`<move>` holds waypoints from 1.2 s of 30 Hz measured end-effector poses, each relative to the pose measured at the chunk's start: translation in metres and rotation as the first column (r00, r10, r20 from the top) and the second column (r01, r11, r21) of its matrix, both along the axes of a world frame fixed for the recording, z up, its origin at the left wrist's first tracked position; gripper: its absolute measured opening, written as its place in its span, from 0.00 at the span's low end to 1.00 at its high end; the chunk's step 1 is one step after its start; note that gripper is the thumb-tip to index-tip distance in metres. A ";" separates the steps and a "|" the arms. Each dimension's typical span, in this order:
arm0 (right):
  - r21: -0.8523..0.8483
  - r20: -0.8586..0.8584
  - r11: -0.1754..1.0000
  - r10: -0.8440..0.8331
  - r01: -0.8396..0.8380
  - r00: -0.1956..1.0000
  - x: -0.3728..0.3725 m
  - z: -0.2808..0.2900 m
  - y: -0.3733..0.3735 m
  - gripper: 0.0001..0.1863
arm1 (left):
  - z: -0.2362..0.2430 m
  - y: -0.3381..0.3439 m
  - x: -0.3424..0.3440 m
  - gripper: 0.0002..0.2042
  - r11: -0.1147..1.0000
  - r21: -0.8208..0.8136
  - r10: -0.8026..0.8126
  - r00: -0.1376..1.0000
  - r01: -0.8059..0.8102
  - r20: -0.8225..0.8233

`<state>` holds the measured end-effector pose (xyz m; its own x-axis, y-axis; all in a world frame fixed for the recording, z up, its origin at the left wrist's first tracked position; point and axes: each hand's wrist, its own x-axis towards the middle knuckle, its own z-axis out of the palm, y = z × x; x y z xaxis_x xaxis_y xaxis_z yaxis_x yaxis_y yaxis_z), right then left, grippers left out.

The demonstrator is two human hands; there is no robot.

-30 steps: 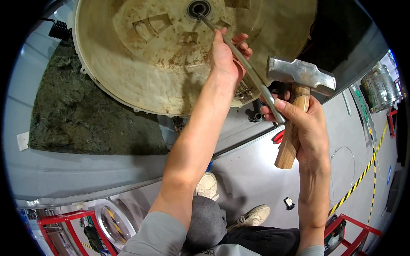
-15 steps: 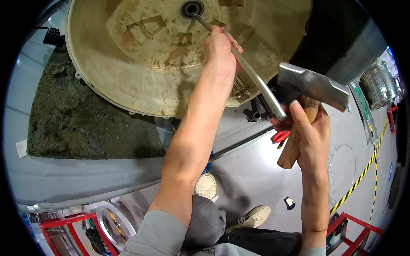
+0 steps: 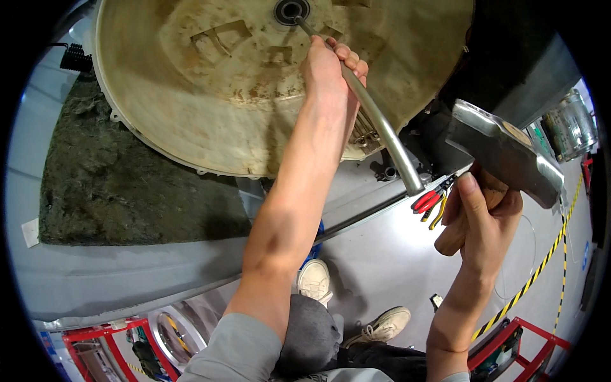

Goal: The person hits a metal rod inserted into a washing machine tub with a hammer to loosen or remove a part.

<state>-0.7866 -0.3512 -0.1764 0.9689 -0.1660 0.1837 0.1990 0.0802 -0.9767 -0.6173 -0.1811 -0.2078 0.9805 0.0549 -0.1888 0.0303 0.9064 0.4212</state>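
My left hand grips a long grey metal rod whose far tip sits in the dark centre hole of a large stained beige round tub. My right hand holds a hammer with a wooden handle and a steel head, raised to the right of the rod's near end. The hammer head is a little apart from the rod's end.
The tub lies on a dark green mat over a grey work surface. Red-handled and yellow-handled pliers lie near the rod's end. My white shoes stand on the grey floor; yellow-black tape and red frames lie further out.
The hammer has swung up and back to the right, away from the rod's end, and its head has tilted. My left hand keeps hold of the rod in the hole.
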 end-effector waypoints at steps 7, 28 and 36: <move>0.055 0.006 0.998 -0.043 0.043 0.999 -0.010 -0.020 -0.001 0.12 | -0.009 -0.006 0.001 0.17 1.000 -0.018 0.016 1.000 -0.016 0.020; 0.069 0.021 0.895 -0.443 0.440 0.896 -0.056 -0.061 0.017 0.09 | 0.000 -0.015 0.003 0.18 0.997 -0.018 0.079 0.997 -0.079 -0.027; 0.019 0.009 0.913 -0.408 0.408 0.913 -0.068 -0.058 0.026 0.09 | 0.001 -0.014 0.005 0.16 0.994 0.077 0.081 0.993 -0.074 -0.082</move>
